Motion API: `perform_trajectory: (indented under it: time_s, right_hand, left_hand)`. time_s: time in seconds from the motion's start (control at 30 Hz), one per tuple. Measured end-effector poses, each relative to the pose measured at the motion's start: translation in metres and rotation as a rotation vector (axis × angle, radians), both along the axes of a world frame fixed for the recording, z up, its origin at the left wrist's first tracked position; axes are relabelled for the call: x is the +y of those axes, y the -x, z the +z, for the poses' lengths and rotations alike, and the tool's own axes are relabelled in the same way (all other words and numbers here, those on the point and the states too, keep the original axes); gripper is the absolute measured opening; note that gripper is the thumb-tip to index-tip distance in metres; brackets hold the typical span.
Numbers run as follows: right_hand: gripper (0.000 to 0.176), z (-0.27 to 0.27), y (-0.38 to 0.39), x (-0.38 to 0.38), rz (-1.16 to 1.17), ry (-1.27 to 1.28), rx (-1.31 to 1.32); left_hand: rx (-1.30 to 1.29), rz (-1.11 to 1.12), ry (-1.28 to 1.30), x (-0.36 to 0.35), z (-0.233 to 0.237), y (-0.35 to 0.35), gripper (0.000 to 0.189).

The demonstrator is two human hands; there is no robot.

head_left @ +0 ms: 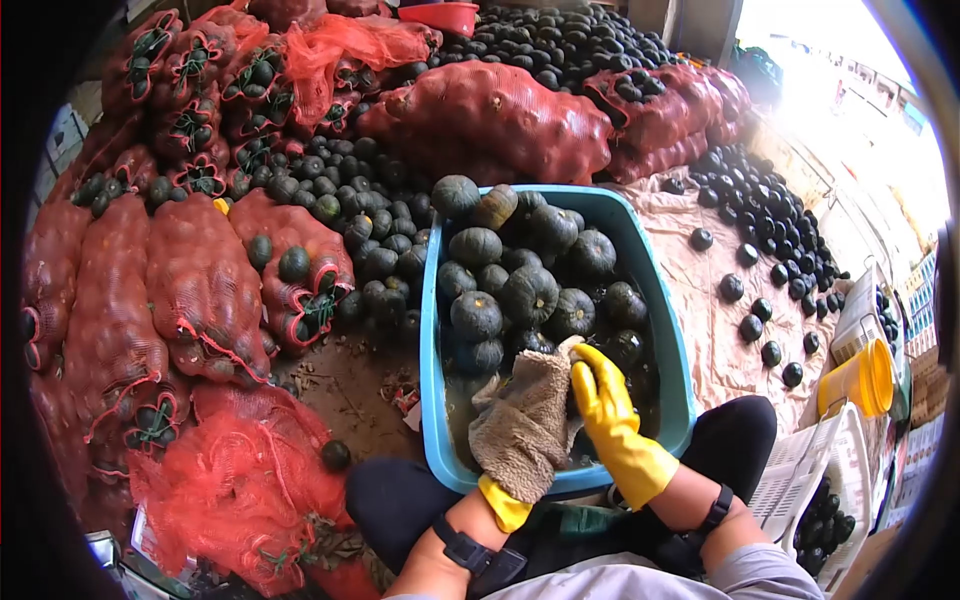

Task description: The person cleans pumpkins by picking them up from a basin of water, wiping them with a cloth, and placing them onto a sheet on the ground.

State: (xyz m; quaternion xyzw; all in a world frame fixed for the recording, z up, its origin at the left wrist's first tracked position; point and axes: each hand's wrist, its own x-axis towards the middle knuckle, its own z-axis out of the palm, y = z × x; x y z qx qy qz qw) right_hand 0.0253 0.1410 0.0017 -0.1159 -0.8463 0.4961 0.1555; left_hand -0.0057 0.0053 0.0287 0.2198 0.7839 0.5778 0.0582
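A blue tub (432, 330) stands between my knees, with water and many dark green pumpkins (528, 294) in it. My left hand (508, 503), in a yellow glove, is over the tub's near part. A brown towelling cloth (525, 425) covers its fingers and hangs around them. Against the cloth's right side rests my right hand (612, 415), also yellow-gloved, its fingers together and curved. A dark sliver shows between this hand and the cloth; what it belongs to is mostly hidden.
Full red net sacks (490, 115) lie behind and to the left. Loose pumpkins (375, 225) pile up beyond the tub. More pumpkins (770, 215) sit on a pale sheet (675, 255) at right, near a yellow bucket (857, 380) and white crate (800, 470). Red netting (235, 480) lies at front left.
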Motion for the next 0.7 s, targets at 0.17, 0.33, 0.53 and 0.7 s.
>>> perform_trajectory:
  time_s: [0.17, 0.33, 0.53, 0.7]
  right_hand:
    - [0.043, 0.025, -0.019, -0.006, 0.366, -0.090, 0.316]
    - [0.037, -0.012, 0.003, 0.007, 0.158, 0.324, 0.146]
    - [0.048, 0.004, -0.010, 0.006, 0.239, -0.382, 0.290]
    - [0.043, -0.019, 0.004, -0.016, 0.058, 0.917, 0.159]
  left_hand:
    - [0.162, -0.173, -0.007, -0.007, -0.041, 0.022, 0.052]
    - [0.208, 0.051, 0.099, -0.002, -0.009, -0.004, 0.071]
    - [0.349, 0.038, 0.177, -0.013, -0.008, 0.006, 0.059]
    - [0.335, 0.208, 0.205, -0.007, -0.004, -0.002, 0.057]
